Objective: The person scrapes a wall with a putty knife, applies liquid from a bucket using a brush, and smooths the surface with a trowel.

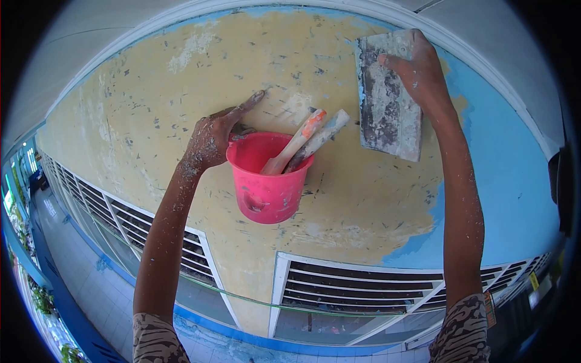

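My left hand point(212, 138), speckled with pale flecks, grips the rim of a pink plastic bucket point(266, 195), one finger stretched out toward the wall. Two tool handles lean out of the bucket: a pale one with an orange-smeared end point(295, 143) and a whitish stained one point(321, 139). Their lower ends are hidden inside. Up at the right, my right hand point(420, 75) is closed on the right edge of a flat rectangular plastering trowel point(387, 115), its thumb across the face. Grey and white crust covers this blade, which overlaps the wall point(351, 206) in this view.
Light blue paint point(514, 193) borders the scraped yellowish area on the right. Louvred windows point(357, 290) run below, with a thin green line point(242, 292) stretched across them. A white cornice point(200, 11) edges the ceiling. Far below at left lies a tiled walkway point(78, 254) with plants beside it.
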A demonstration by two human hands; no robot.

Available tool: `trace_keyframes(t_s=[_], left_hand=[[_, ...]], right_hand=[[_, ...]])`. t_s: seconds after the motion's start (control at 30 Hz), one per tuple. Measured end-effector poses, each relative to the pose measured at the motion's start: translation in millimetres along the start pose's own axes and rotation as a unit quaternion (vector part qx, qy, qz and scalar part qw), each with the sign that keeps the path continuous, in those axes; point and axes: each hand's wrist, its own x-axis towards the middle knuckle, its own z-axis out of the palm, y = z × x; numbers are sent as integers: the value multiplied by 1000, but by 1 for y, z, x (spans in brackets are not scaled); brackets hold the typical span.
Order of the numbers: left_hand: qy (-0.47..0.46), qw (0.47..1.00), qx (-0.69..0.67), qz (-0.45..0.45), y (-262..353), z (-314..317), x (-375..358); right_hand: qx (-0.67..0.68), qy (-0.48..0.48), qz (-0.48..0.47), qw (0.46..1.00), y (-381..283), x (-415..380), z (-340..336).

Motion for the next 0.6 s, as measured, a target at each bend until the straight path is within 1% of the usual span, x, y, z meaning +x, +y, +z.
trace_keyframes(t_s=[0.07, 0.1, 0.13, 0.2, 0.27, 0.33, 0.37, 0.4, 0.47, 0.5, 0.53, 0.6], left_hand=[[1, 1000, -11, 0, 3, -2, -3], [-3, 1000, -18, 1, 5, -2, -1], [-4, 1000, -19, 2, 8, -2, 0], [-15, 1000, -12, -23, 10, -5, 0], [-18, 1000, 1, -26, 8, -6, -1], [-21, 999, 10, -27, 4, -3, -3], [-14, 1000, 9, -18, 1, 0, -3], [-7, 1000, 8, -9, -2, 2, -2], [-6, 1000, 4, -3, -1, 3, 0], [3, 1000, -1, 2, -1, 2, -1], [5, 1000, -1, 0, 0, 0, -2], [4, 1000, 24, 2, 7, -4, -2]], right_hand=[[-17, 107, -17, 994, 4, -5, 17], [-28, 116, -34, 992, 2, -5, 22], [-29, 117, -31, 992, 0, -5, 19], [-39, 82, -41, 995, -8, 0, 15], [-38, 68, -36, 996, 4, 1, 13], [21, 90, -49, 994, 9, -2, 19], [-21, 138, -53, 989, 5, -6, 28], [-20, 140, -51, 989, 5, -4, 25], [-53, 111, -36, 992, 4, 2, 20], [-51, 131, -75, 987, 9, -2, 15], [-51, 129, -77, 987, 11, -4, 17], [15, 134, -57, 989, 16, -5, 20]])
